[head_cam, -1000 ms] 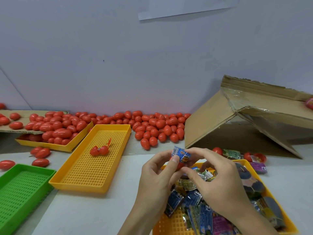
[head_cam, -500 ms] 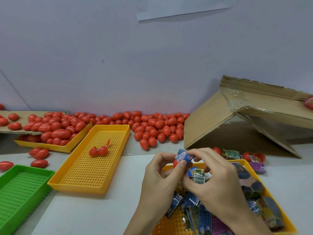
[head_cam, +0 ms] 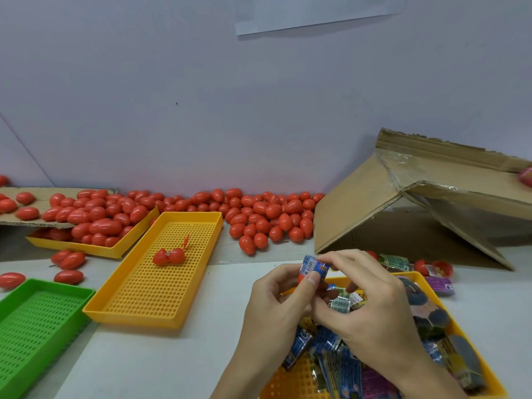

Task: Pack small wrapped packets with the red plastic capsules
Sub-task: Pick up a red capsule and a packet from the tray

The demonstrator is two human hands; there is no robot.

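My left hand [head_cam: 276,300] grips a red capsule half [head_cam: 300,278], mostly hidden under its thumb. A blue wrapped packet [head_cam: 314,267] sticks out of the capsule's top. My right hand [head_cam: 371,306] pinches that packet from above and also holds more folded packets [head_cam: 342,302] in its palm. Both hands hover over the yellow tray [head_cam: 423,279] full of wrapped packets [head_cam: 339,367] at the lower right. An open red capsule [head_cam: 169,256] lies in the middle yellow tray [head_cam: 144,309].
Several closed red capsules [head_cam: 267,217] are piled along the wall and in a far-left yellow tray [head_cam: 95,248]. A green tray [head_cam: 34,326] lies at the lower left. A tipped cardboard box [head_cam: 403,203] stands at the right, with loose packets and capsule halves [head_cam: 431,269] before it.
Both hands have drifted slightly down and right. The blue packet has been pressed further down into the red capsule half, with my right fingers now on top of it.
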